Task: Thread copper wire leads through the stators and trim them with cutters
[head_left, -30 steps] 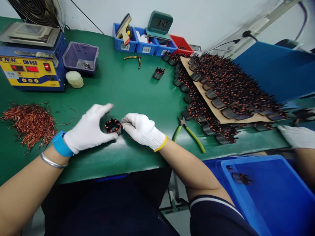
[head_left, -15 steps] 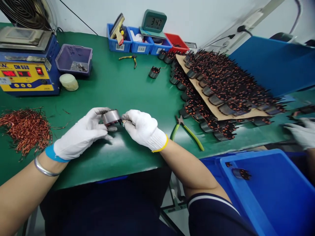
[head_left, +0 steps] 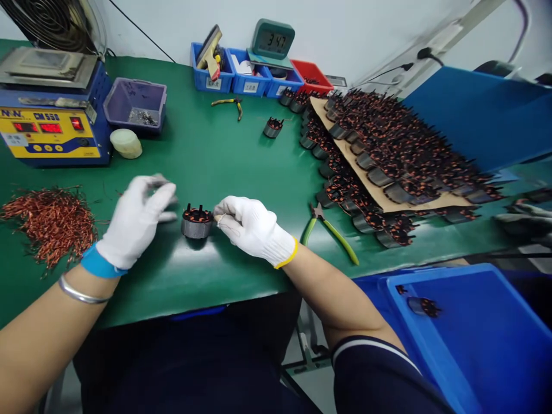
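Observation:
A motor stator (head_left: 196, 223) with a grey metal ring, copper windings and black prongs stands upright on the green tabletop in front of me. My right hand (head_left: 248, 227), in a white glove with a yellow cuff edge, is closed in a pinch just at the stator's right side. What its fingertips hold is too small to make out. To the stator's left, apart from it, my left hand (head_left: 138, 215) hovers in a white glove, slightly blurred. Its fingers are bent and apart, with nothing visible in them. Past it lies a heap of copper wire clippings (head_left: 54, 224).
Green-handled cutters (head_left: 330, 230) lie right of my right hand. Rows of stators (head_left: 388, 149) are stacked on cardboard at the right. A blue bin (head_left: 487, 333) stands below the table edge. A soldering pot (head_left: 49, 115) and purple tray (head_left: 137, 103) are at the left.
My left hand has let go of the stator and moved left. The stator, tilted in the hand before, now stands upright on the table. My right hand has stayed nearly in place.

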Tool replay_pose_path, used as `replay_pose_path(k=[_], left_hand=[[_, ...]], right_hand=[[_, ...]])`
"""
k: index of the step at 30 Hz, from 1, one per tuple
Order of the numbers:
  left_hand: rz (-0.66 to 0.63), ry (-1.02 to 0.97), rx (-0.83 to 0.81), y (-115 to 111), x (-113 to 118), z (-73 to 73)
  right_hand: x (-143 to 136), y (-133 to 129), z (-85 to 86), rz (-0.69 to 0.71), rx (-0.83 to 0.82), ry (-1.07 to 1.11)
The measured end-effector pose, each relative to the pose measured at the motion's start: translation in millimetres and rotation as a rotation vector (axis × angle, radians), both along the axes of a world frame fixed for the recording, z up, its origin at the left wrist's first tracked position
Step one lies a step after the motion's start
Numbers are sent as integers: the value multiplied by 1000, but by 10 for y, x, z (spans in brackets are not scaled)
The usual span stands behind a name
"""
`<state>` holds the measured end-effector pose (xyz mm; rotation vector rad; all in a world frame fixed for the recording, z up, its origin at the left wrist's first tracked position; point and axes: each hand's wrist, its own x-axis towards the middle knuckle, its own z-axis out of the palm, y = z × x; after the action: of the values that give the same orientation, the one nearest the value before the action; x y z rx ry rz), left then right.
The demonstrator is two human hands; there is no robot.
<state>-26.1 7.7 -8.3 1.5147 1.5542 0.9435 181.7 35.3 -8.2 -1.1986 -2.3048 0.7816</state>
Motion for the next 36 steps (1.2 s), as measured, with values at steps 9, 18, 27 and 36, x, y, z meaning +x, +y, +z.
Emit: replay_pose_path(k=[9, 18, 27, 36], left_hand=[[-230, -592, -447, -72, 138, 0], [-91, -19, 527, -263, 181, -7], [-286, -749, -808, -57, 113, -1], [-34, -236, 349, -264, 222, -49]], right_hand=[[-15, -8, -13, -146, 151, -191], [14, -9, 90, -52, -306, 134], [-6, -77, 16, -66, 121, -3], [-26, -4, 46, -60, -55, -5]])
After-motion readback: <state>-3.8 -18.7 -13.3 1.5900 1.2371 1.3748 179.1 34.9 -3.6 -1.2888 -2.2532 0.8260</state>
